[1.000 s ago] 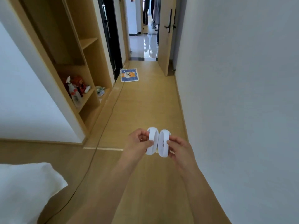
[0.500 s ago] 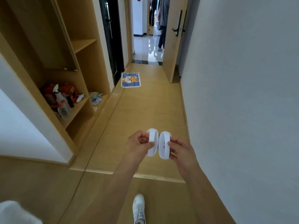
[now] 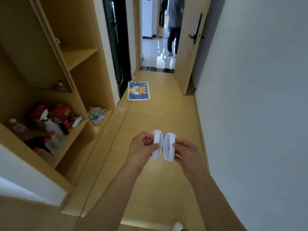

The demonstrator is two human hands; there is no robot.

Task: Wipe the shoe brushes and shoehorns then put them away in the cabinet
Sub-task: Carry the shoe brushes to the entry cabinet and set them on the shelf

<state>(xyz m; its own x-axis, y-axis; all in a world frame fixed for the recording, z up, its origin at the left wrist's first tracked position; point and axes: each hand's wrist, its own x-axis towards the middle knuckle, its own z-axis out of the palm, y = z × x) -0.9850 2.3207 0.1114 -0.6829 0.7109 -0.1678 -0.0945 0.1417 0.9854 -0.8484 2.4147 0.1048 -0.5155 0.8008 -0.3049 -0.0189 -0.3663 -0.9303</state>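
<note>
Centre frame — your left hand [image 3: 141,148] and right hand [image 3: 186,153] each pinch a white oval plastic brush [image 3: 157,144] | step: carrying | next: shelve in open wooden cabinet [image 3: 80,55], left.

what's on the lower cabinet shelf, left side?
On the lower shelf: a red box, a white spray bottle, several small bottles with orange caps and a pale bottle. Whatever sits behind the box and bottles is covered.
</note>
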